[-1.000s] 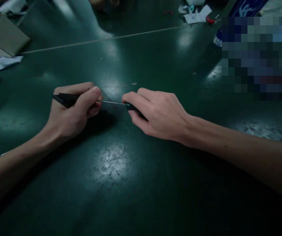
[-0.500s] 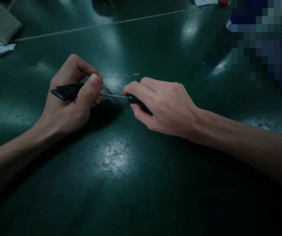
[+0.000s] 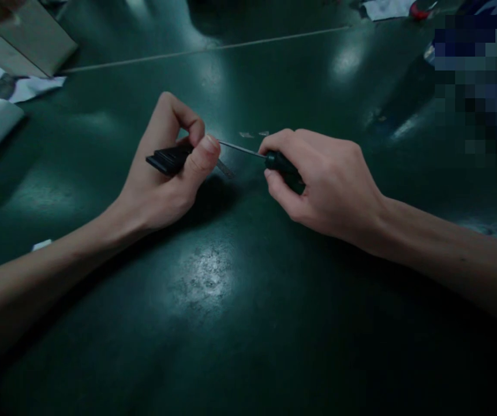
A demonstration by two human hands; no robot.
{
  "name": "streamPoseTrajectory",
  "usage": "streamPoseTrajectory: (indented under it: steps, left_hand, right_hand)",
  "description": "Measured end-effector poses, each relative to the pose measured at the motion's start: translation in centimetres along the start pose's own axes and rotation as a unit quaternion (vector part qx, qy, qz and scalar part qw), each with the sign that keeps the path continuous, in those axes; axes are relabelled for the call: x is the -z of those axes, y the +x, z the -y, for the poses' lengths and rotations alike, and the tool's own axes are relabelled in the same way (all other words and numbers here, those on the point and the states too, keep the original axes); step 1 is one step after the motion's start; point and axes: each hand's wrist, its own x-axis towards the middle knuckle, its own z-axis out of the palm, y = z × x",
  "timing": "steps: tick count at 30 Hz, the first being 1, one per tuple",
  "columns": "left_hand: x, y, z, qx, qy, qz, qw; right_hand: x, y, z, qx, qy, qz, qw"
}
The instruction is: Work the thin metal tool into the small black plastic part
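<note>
My left hand is closed, thumb against fingers, around a flat black plastic piece whose blunt end sticks out toward the wrist. Most of that piece is hidden by the thumb. My right hand wraps round the dark handle of a screwdriver. Its thin metal shaft points left and slightly up, and the tip disappears by my left thumb and forefinger. Just beyond the left thumb shows a narrow grey strip; whether it belongs to the black piece or lies on the table, I cannot tell.
Both hands are over a glossy dark green table. A cardboard box and white scraps are at the far left. White paper and a red object lie at the back right. Small clear bits lie beyond my hands.
Both hands appear farther right as the view shifts. The screwdriver shaft, nearly level before at the thumb's lower side, now slopes up to the left toward the thumb tip.
</note>
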Motion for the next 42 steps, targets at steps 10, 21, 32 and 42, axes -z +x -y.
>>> streamPoseTrajectory:
  steps: [10, 21, 32, 42]
  left_hand:
    - [0.2, -0.2, -2.5, 0.057, 0.046, 0.095, 0.993]
    - [0.2, -0.1, -2.8, -0.01, 0.136, 0.161, 0.978]
    - [0.2, -0.4, -2.8, -0.014, 0.167, 0.105, 0.98]
    - [0.0, -0.5, -2.9, -0.014, 0.172, 0.116, 0.978]
  right_hand:
    - [0.3, -0.1, 0.5, -0.017, -0.015, -0.039, 0.999]
    - [0.6, -0.4, 0.0, -0.071, -0.143, -0.01, 0.987]
    - [1.1, -0.7, -0.2, -0.051, -0.172, 0.001, 0.984]
    - [0.7, -0.5, -0.3, -0.049, -0.167, -0.001, 0.985]
